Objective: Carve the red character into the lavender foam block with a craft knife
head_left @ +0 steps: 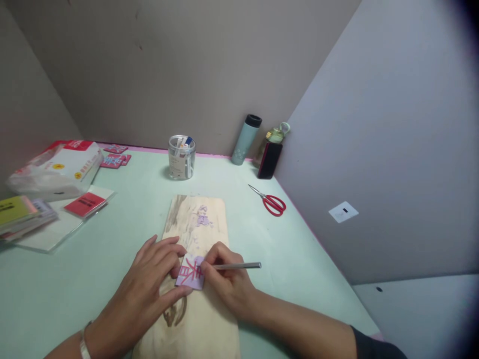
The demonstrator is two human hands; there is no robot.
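Note:
A small lilac square (192, 280) with a red-lined Chinese character lies on a wooden board (213, 319). My left hand (155, 274) holds it down, thumb on the near edge and fingers along the left side. In my right hand (228, 279) is a slim silver pen-shaped craft knife (243, 266), pinched near its front end, with the handle pointing right. Its tip is hidden by my fingers at the square's right edge. Lilac shavings (202, 218) lie on the board's far part, beyond both hands.
Red-handled scissors (273, 203) lie to the right. Behind them stand a phone (270, 160), a green bottle (275, 134) and a teal tumbler (246, 140). A clear jar (181, 157) of pens stands at the back. Packets (84, 204) and a plastic bag (56, 169) lie left.

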